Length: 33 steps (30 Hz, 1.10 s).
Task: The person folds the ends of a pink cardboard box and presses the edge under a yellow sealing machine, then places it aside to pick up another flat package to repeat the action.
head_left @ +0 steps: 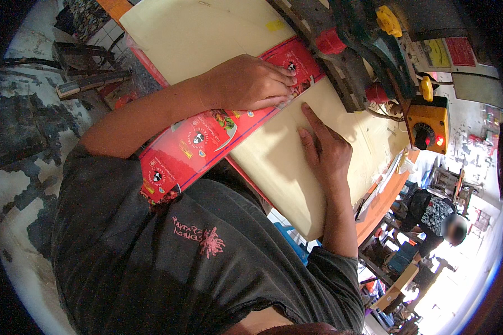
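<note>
A long strip of red printed plastic film [193, 146] runs diagonally over a cream work surface [279, 167]. Its far end reaches the dark bar of a machine [341, 61], while its near end hangs by my shirt. My left hand [254, 84] lies over the strip with fingers curled down and closed at its right edge, close to the machine. My right hand [328, 148] rests on the bare cream surface just right of the strip. Its index finger points toward the film edge and its thumb stands apart; the other fingers are partly hidden. Nothing shows in it.
Red blocks [331, 41] and yellow knobs [388, 21] sit on the machine. A yellow control box [428, 125] with a black dial and red light stands at right. Another person [439, 220] is at the right, among tools. A dark metal frame [92, 84] lies left.
</note>
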Available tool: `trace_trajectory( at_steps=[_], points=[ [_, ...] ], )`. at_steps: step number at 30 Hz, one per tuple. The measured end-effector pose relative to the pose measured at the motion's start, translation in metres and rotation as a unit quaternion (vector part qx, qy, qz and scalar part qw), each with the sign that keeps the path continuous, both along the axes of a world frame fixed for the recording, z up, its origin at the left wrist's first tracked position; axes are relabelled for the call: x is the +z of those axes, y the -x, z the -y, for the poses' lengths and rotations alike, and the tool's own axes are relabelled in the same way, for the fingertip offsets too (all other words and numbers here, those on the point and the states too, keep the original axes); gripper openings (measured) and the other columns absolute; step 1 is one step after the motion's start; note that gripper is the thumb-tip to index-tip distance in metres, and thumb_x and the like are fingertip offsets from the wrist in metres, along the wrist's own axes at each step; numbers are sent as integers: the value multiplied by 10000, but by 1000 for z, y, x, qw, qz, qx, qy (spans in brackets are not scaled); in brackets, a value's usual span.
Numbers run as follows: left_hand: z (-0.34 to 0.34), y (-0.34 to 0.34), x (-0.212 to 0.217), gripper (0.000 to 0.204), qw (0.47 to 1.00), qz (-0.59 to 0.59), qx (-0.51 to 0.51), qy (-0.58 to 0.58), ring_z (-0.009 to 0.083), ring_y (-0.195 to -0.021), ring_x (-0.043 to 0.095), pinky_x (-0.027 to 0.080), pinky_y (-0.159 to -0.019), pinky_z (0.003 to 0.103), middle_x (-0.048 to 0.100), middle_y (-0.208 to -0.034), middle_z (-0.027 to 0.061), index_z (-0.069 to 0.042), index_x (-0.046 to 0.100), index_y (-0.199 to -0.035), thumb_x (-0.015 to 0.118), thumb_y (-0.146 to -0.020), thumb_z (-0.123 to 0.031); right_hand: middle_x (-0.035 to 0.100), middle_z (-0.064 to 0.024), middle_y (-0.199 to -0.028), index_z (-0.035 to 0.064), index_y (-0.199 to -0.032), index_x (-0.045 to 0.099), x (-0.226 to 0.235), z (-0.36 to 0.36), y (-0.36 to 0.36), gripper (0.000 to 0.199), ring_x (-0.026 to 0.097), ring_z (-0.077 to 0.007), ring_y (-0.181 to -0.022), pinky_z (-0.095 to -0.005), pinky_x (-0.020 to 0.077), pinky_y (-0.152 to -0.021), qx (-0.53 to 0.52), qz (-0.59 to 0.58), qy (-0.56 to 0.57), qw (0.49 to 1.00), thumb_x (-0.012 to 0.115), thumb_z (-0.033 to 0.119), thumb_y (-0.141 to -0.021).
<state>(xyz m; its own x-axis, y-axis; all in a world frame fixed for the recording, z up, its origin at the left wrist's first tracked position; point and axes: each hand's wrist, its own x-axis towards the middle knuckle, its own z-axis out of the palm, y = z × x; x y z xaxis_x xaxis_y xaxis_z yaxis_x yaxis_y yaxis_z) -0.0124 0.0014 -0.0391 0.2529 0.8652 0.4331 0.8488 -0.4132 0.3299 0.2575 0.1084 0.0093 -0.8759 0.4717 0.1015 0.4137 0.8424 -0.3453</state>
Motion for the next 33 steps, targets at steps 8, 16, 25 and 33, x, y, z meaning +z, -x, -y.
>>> trace_trajectory(
  at_steps=[8,16,25,33],
  points=[
    [0,0,-2,321,1000,5,6,3,232,-1341,669,540,-1135,438,750,-1341,115,-68,765,-1224,694,-1022,-307,770,-97,-861,261,-1498,664,0,0,0,508,757,-310,-744,-443,596,-665,7,-10,-10,1000,753,309,-1000],
    [0,-6,3,444,997,38,60,-36,327,-1466,550,442,-1239,468,642,-1502,162,-37,712,-1343,729,-1004,-324,781,-106,-885,265,-1491,669,-3,-1,-1,495,766,-314,-761,-447,607,-684,14,-26,-23,999,744,319,-1005],
    [-5,-4,4,632,993,10,115,-1,382,-1533,456,354,-1297,487,574,-1569,198,8,634,-1447,775,-969,-381,785,-113,-898,277,-1494,664,2,1,0,500,770,-317,-769,-444,614,-692,2,-4,-6,1000,748,318,-1003],
    [-5,-5,5,644,994,18,112,6,383,-1534,455,375,-1289,478,573,-1571,198,-3,629,-1460,783,-963,-382,790,-114,-913,277,-1485,674,-2,-1,0,497,772,-323,-778,-446,618,-693,14,-27,-21,999,757,315,-996]
  ],
)
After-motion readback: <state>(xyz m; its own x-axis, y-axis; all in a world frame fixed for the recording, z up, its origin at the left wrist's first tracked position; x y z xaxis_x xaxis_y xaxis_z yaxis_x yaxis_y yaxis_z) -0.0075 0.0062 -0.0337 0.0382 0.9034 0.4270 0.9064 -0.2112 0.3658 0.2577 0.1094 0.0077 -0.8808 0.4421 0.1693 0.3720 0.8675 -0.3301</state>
